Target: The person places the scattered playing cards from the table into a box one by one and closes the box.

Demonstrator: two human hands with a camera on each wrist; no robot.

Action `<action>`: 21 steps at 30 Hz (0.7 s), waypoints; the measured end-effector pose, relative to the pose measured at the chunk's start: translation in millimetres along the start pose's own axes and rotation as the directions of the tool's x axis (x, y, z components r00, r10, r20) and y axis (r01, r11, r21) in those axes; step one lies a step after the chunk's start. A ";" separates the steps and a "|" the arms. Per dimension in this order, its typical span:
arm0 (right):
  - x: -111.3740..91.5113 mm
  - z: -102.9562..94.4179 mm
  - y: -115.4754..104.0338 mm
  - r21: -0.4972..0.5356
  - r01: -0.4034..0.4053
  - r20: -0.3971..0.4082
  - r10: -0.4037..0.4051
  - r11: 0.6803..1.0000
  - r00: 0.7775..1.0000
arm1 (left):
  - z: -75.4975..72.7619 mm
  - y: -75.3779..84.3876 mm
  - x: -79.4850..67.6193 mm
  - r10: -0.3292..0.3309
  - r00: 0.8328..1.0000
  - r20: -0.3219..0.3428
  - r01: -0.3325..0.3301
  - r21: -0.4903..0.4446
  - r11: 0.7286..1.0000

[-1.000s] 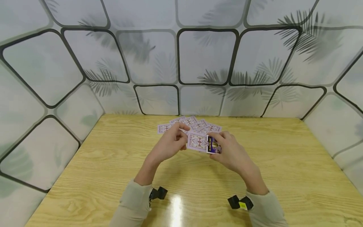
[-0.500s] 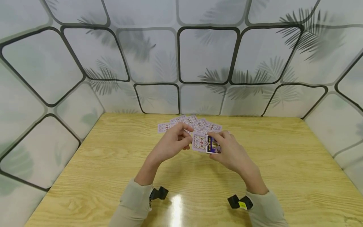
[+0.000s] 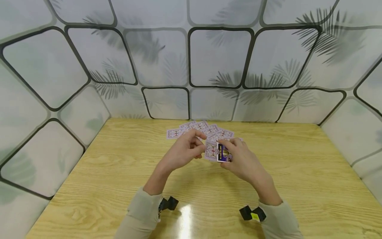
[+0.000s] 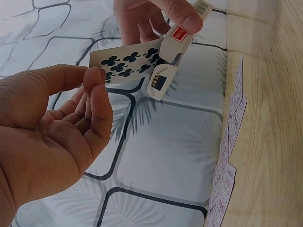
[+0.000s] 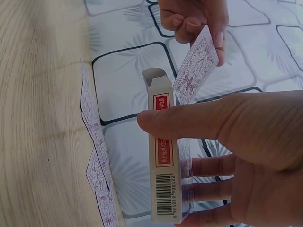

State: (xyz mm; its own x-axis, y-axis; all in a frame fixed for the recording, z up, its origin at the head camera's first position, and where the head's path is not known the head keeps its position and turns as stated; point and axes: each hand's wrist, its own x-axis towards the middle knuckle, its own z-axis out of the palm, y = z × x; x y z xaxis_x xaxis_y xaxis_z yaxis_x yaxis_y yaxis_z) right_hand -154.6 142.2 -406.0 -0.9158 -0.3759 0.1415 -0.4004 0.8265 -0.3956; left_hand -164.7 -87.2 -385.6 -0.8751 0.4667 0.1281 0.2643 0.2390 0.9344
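Note:
A playing card (image 3: 211, 150) sticks partway out of the open end of a small card box (image 3: 223, 153). Its club face (image 4: 125, 65) shows in the left wrist view, and its patterned back (image 5: 196, 71) in the right wrist view. At the card's outer end, my left hand (image 3: 183, 151) pinches it between thumb and fingertips. My right hand (image 3: 243, 161) grips the box, thumb on the narrow side with the red label and barcode (image 5: 165, 194), fingers on the opposite side. The box's flap (image 4: 162, 82) hangs open beside the card. What else the box holds is hidden.
Several playing cards (image 3: 200, 125) lie face down, overlapping in a loose fan, on the wooden table (image 3: 119, 172) beyond my hands. A patterned cloth wall (image 3: 221, 59) rises behind the table's far edge and along both sides.
My left hand has moved right toward the box, and less of the card shows outside it. The right hand and box have stayed nearly still.

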 end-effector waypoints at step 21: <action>2.6 3.0 -1.8 -0.014 0.010 0.008 -0.010 1.000 1.000 | 7.0 -4.6 3.5 -0.015 1.000 -0.015 0.016 0.054 0.998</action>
State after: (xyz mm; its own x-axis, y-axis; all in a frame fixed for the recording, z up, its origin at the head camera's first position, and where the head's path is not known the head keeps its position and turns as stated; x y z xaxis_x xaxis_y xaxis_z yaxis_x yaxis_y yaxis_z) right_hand -156.2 138.4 -407.7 -0.9116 -0.3873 0.1379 -0.4097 0.8284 -0.3818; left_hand -166.2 -80.7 -391.7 -0.8849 0.4505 0.1186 0.2716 0.2921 0.9170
